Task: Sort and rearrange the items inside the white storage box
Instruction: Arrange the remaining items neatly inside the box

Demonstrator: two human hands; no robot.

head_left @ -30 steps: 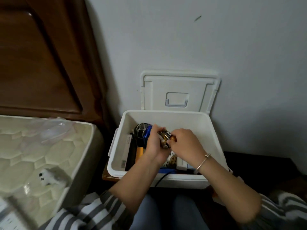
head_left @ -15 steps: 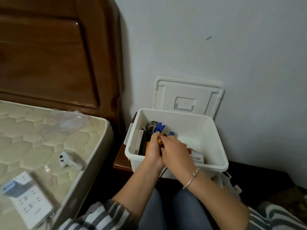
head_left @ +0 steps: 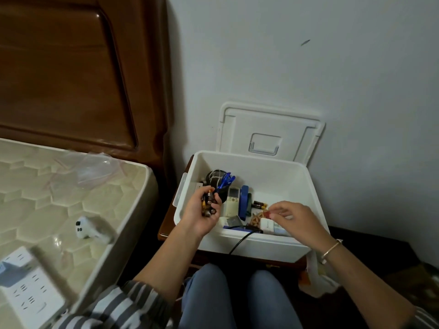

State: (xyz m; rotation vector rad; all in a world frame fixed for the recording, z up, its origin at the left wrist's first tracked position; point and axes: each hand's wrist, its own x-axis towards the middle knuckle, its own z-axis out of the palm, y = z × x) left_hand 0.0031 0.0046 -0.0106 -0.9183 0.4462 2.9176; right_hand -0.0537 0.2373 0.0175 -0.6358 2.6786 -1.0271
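Note:
The white storage box (head_left: 268, 245) stands open on a small wooden stand, its lid (head_left: 268, 131) leaning on the wall behind. My left hand (head_left: 202, 214) hovers over the box's left rim, shut on a bundle of batteries (head_left: 208, 205). My right hand (head_left: 297, 219) is low over the box's right front, its fingertips pinching a small red item (head_left: 268, 213). Inside lie a white remote (head_left: 232, 201), a blue object (head_left: 244, 201), blue pens (head_left: 225, 181) by a black coil, two loose batteries (head_left: 259, 205) and small boxes (head_left: 267, 225).
A black cable (head_left: 240, 242) hangs over the box's front rim. To the left is a mattress (head_left: 71, 210) with a small white device (head_left: 84, 227), a white power strip (head_left: 26, 293) and a clear plastic bag (head_left: 95, 169). A wooden headboard (head_left: 71, 67) rises behind. My knees are below the box.
My hands, joined over the batteries before, have parted: the left keeps the batteries and moved left, the right moved right and down into the box. The view has swung left.

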